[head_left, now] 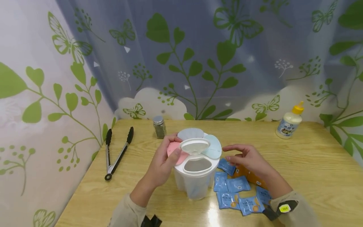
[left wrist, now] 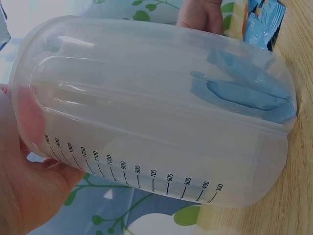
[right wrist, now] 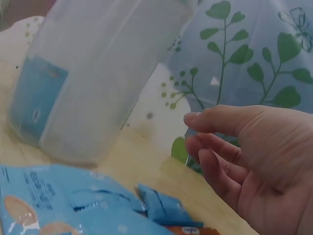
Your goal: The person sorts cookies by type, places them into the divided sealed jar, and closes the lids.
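A translucent storage container [head_left: 195,186] with coloured flap lids stands on the table; its front white flap [head_left: 195,146] is raised over an opening. My left hand [head_left: 162,164] grips the container's top edge by the pink lid [head_left: 173,151], the thumb on top. In the left wrist view, blue packets [left wrist: 239,93] lie inside at the bottom, near the printed scale. Just right of the container, my right hand [head_left: 250,158] hovers over blue packets [head_left: 238,183] and orange ones [head_left: 241,171], fingers loosely bent. Nothing shows between its fingers in the right wrist view.
Black-tipped tongs [head_left: 117,160] lie spread at the left. Behind the container stands a small spice jar [head_left: 159,127] with a grey cap. A white bottle [head_left: 288,124] with a yellow nozzle stands at the back right. A leaf-patterned curtain [head_left: 181,63] hangs behind the wooden table [head_left: 312,176].
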`<action>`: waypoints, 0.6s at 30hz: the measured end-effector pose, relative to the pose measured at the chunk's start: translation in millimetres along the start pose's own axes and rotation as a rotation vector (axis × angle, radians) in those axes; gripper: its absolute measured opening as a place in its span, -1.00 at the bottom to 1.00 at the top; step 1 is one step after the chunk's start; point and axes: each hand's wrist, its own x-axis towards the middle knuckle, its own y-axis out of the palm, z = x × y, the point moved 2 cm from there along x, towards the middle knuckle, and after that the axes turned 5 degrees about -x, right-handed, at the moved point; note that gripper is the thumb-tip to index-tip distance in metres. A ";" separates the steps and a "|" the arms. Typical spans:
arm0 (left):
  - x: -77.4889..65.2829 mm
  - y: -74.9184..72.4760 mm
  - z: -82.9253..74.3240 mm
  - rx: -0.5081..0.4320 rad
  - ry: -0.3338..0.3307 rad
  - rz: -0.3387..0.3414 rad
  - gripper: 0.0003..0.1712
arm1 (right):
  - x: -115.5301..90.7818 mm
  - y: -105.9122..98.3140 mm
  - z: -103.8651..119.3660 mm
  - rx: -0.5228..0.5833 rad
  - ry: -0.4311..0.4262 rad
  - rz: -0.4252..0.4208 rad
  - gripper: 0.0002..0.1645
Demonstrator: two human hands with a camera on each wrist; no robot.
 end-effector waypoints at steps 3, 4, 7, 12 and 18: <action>1.2 0.7 -0.3 0.001 0.007 0.002 -0.72 | 2.6 0.2 -7.8 -0.032 0.011 0.008 -0.49; 1.3 0.8 -0.2 0.000 0.007 0.002 -0.73 | 3.1 0.5 -9.6 -0.049 0.006 0.015 -0.51; 0.7 0.8 0.6 -0.001 0.002 0.003 -0.73 | 3.7 2.3 -12.2 -0.105 -0.021 0.049 -0.57; 0.0 -0.1 0.2 0.011 -0.015 -0.001 -0.72 | 4.1 5.2 -13.1 -0.172 -0.060 0.086 -0.59; -0.5 -0.6 0.8 0.021 -0.008 -0.004 -0.73 | 5.8 7.5 -17.7 -0.268 -0.091 0.098 -0.59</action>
